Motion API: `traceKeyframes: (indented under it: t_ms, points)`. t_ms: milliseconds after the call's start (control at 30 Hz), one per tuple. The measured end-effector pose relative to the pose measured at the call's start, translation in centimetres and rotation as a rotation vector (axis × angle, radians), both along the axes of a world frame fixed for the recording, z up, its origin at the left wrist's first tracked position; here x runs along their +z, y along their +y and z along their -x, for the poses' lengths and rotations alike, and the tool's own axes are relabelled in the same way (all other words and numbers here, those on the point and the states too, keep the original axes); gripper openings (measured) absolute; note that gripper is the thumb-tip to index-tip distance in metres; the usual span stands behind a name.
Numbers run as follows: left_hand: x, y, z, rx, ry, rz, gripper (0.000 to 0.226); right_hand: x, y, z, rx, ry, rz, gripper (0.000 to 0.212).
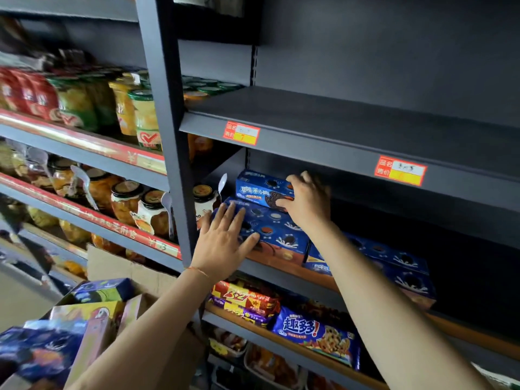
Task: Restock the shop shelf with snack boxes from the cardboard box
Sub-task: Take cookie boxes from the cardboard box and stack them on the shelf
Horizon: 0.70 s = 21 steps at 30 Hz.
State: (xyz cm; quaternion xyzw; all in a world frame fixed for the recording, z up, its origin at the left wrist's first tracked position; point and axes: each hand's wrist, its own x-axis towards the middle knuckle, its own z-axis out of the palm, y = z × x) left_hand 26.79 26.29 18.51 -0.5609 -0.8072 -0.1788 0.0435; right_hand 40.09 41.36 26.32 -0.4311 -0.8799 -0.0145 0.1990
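The right hand (308, 199) grips the right end of a blue cookie box (260, 187) resting atop a larger blue snack box (277, 235) on the shop shelf (351, 156). The left hand (225, 243) lies flat on that lower box. Near left, the cardboard box (118, 267) holds more boxes.

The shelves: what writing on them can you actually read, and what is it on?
"趣多多!": blue cookie packet, lower shelf.
"品名", "售价": red price tags; handwriting blurred.
"奥利奥": blue snack box gripped by the right hand.
Jar labels, red shelf strips: blurred.
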Motion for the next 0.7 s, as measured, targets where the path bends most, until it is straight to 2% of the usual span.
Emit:
traceKeyframes:
  t_ms: [133,333,533,633,700]
  points:
    - [0.4,0.1,0.3,-0.020,0.001,0.055,0.100,-0.3,0.4,1.6,0.036,-0.153,0.053,0.054]
    - [0.7,0.2,0.3,-0.028,-0.012,0.084,0.081,-1.3,0.9,3.0,0.073,-0.034,0.160,0.052]
    - [0.4,0.4,0.5,-0.037,0.014,0.078,0.094,-3.2,1.6,2.7,0.075,-0.048,0.311,0.046]
    - [0.6,0.3,0.7,-0.048,-0.017,0.062,0.085,-3.6,1.2,2.2,0.090,-0.009,0.322,0.050]
    - [0.7,-0.2,0.9,-0.117,-0.049,-0.013,0.081,-3.4,0.1,2.1,0.123,0.075,0.259,0.053]
